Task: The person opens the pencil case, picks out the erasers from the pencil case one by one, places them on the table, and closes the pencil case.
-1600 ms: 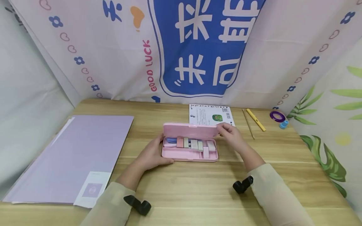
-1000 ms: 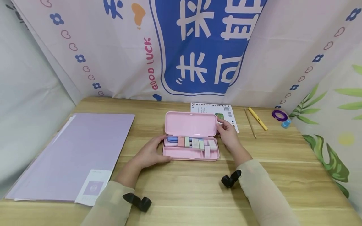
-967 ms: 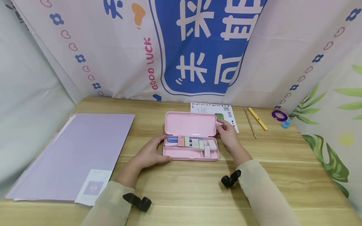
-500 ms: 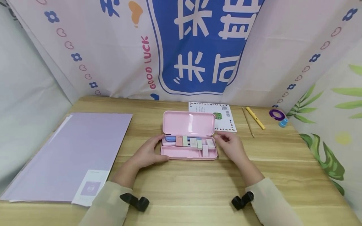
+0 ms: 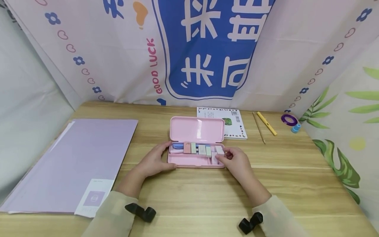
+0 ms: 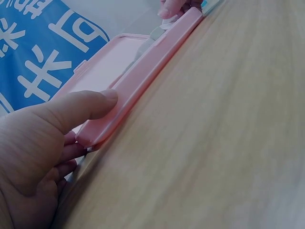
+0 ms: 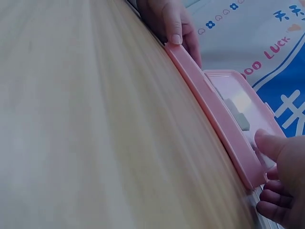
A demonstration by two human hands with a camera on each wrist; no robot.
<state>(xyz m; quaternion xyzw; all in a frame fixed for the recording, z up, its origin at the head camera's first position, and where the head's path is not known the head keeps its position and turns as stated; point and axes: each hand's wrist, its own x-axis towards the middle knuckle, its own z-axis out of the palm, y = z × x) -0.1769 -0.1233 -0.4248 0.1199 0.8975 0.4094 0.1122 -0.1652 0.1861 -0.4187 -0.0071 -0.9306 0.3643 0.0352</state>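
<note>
A pink pencil case lies open in the middle of the wooden table, its lid folded back flat. The tray holds a blue pen and several small pastel erasers. My left hand grips the case's left end, thumb on the front rim. My right hand is curled round the right end, and its thumb reaches over the rim beside a white eraser. Both wrist views show the case's front wall edge-on.
A large purple folder covers the table's left side. Behind the case lies a printed card. A pencil, a yellow pen, a purple tape roll and a small blue item sit at the far right. Printed cloth walls enclose the table.
My right hand swung the lid fully back, let it go and came down to the tray's right end. The left hand has stayed on the left end.
</note>
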